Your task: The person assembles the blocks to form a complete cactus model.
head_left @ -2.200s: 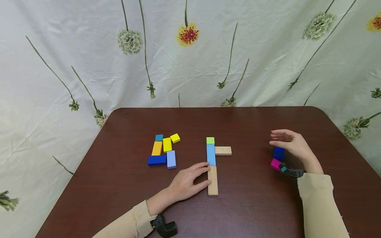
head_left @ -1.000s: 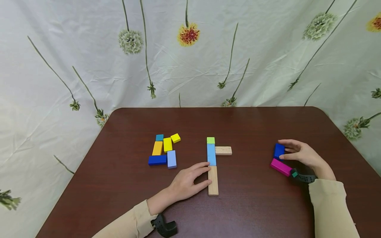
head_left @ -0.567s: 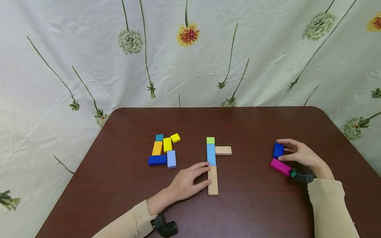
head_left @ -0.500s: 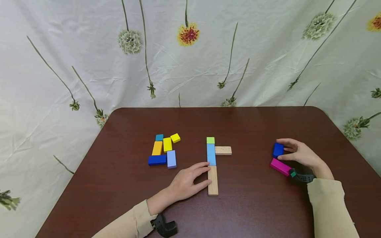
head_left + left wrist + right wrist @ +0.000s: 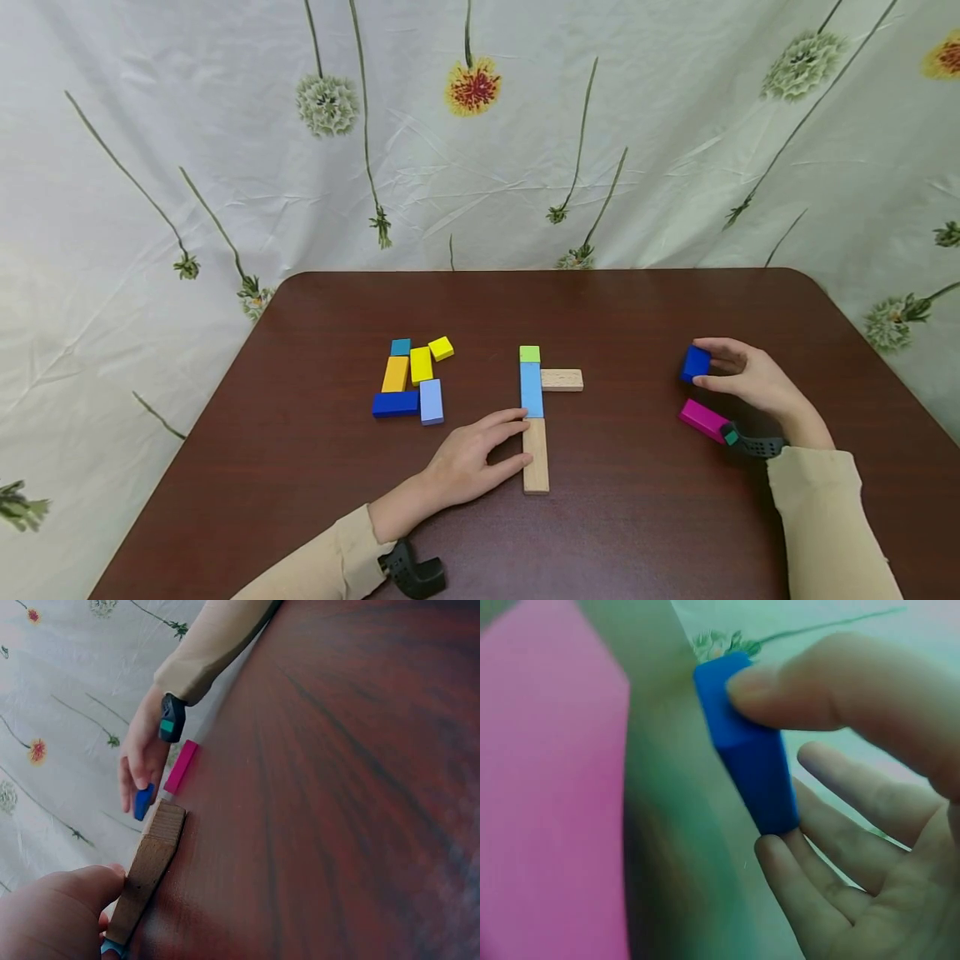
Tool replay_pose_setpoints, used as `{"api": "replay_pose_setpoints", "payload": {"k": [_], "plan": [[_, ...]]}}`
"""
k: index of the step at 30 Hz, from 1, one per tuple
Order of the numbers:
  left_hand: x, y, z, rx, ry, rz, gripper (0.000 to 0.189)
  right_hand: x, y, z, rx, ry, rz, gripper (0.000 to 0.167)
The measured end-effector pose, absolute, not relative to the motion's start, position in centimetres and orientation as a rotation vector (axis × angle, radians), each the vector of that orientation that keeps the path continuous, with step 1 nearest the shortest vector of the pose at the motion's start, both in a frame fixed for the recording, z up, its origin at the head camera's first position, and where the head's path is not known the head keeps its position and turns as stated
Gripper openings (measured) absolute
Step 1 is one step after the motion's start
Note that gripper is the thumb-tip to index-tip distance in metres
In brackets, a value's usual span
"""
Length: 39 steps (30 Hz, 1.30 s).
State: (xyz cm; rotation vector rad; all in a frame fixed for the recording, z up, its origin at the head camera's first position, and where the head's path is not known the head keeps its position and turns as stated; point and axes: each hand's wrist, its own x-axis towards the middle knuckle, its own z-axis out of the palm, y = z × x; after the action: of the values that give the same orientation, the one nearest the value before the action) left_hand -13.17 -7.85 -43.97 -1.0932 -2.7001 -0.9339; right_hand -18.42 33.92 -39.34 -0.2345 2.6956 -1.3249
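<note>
My right hand [image 5: 765,387] pinches a dark blue wooden block [image 5: 695,364] between thumb and fingertips. The right wrist view shows the thumb on one end of this blue block [image 5: 746,742] and a fingertip at the other. Close by lies a magenta block [image 5: 702,419], partly behind the wrist strap. At the table's middle, the fingertips of my left hand [image 5: 468,467] rest along the left side of a long natural wood block [image 5: 536,457] and a light blue block [image 5: 531,390]. A small green block [image 5: 529,354] caps that row, and a short natural block [image 5: 562,380] sticks out to its right.
Left of the row lies a cluster: an orange block [image 5: 395,374], a tall yellow block [image 5: 422,366], a small yellow block [image 5: 441,348], a teal block [image 5: 401,347], a dark blue block [image 5: 396,404] and a periwinkle block [image 5: 431,402]. Behind the brown table [image 5: 630,317] hangs a flowered cloth [image 5: 660,108].
My right hand has come down onto the dark blue block, gripped it and moved it away from the magenta block, up and slightly left in the head view. My left hand stays put.
</note>
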Motion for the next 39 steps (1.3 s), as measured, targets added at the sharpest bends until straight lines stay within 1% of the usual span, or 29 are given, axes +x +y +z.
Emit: {"api": "replay_pose_setpoints", "payload": {"k": [11,27,39], "plan": [[-13.1,-7.9,-43.9,-1.093,-2.687,-0.938,0.047,-19.3,30.8,-39.1,-0.294,2.733,-1.383,0.060],[-13.1,-7.9,-43.9,-1.089,-2.690,-0.943,0.048,-21.5,26.1,-41.1,-0.332,2.640,-1.444,0.063],[-13.2,-7.7,-43.9,-1.099,-2.673,-0.961,0.047,-22.9,23.3,-41.9,-0.350,2.587,-1.565,0.062]]}}
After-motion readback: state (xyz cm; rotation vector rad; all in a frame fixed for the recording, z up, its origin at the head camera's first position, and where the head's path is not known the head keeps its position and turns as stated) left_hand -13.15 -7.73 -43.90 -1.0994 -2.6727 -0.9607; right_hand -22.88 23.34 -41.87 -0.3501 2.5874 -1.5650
